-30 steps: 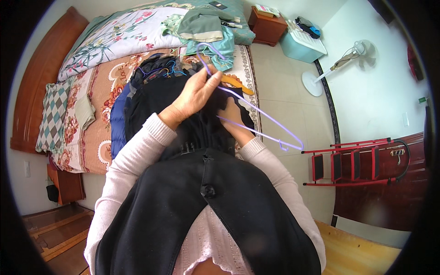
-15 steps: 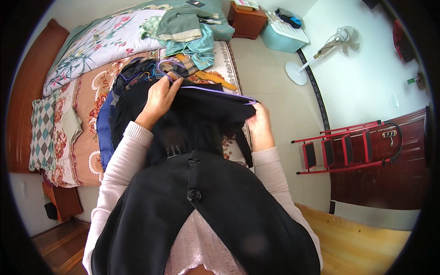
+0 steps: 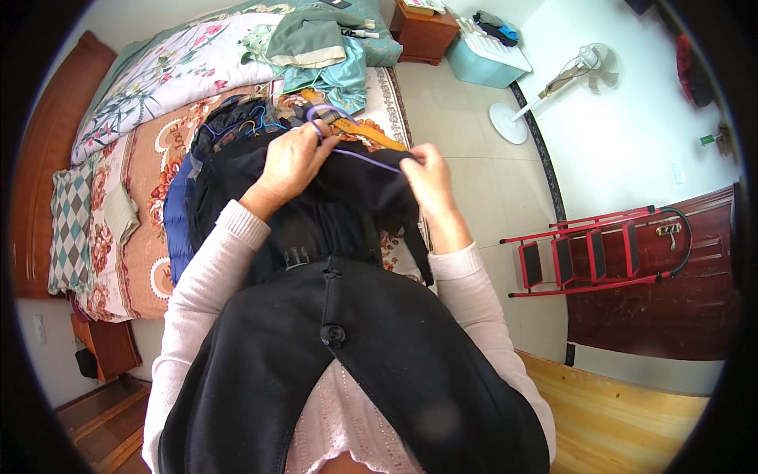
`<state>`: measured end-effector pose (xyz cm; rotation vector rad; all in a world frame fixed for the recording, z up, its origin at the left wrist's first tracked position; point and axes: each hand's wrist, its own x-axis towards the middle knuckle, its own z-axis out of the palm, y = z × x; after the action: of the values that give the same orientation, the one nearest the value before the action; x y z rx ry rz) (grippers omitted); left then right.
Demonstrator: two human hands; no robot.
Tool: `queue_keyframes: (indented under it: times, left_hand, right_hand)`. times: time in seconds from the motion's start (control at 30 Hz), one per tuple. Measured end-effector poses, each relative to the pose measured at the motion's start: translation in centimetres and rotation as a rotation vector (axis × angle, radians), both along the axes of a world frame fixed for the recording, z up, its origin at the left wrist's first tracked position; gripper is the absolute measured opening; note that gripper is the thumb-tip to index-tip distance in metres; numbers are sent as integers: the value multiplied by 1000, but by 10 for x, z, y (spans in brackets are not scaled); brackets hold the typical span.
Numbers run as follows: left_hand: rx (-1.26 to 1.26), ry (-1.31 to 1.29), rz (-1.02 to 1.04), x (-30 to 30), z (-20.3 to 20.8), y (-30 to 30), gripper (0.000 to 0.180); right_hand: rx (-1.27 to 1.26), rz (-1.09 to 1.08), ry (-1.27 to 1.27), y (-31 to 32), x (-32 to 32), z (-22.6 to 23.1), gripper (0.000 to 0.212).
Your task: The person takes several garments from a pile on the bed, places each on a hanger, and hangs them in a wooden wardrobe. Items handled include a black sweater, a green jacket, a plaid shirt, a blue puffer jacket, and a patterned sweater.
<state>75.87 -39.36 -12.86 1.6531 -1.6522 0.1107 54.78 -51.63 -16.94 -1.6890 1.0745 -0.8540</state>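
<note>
- Left hand (image 3: pixel 294 162): thumb and fingers pinch the thin purple plastic hanger (image 3: pixel 367 160) near its neck; the back of the hand faces up; the arm slants up from the lower left; the hanger's round hook pokes up just past these fingertips.
- Right hand (image 3: pixel 430 183): fingers bent and closed on the edge of the soft black cloth garment (image 3: pixel 359 189), at the hanger's right end; the fingers hide the hanger's tip; the arm comes up from the lower right, and the hand tips to the left.
- The hanger's bar runs between the two hands, sloping down to the right fingers; the black garment hangs below it.
- Just beyond the fingers, a wide flat orange hanger (image 3: pixel 371 133) lies on the bed; left of the left fingers are a thin blue hanger (image 3: pixel 267 126) and a puffy blue jacket (image 3: pixel 178 225).
- Writing: the flowery brown bed cover (image 3: pixel 146 261), left of the left fingers, has pale heart shapes; marks inside them are too small to read.
</note>
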Motion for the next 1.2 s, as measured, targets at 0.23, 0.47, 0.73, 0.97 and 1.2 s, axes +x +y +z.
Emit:
queue_keyframes:
  times: [0.23,0.47,0.73,0.97,1.2]
  left_hand:
    - [12,108,-5,14,15,-9,20]
    - [-187,380,11,39,47,-22,21]
    - [-266,568,-20,43,45,-12,19]
    - [-146,360,28,53,37,-1,18]
    - [-122,354,-20,37,49,1,16]
  right_hand:
    - [-36,424,-206,12,15,65,35]
    - [-960,-6,21,1,6,72,48]
    - [-427,-200,-115,-19,-14,18,49]
    - [-627,-181,-59,-36,-26,45,33]
    - [-944,237,116,-29,-13,68,20]
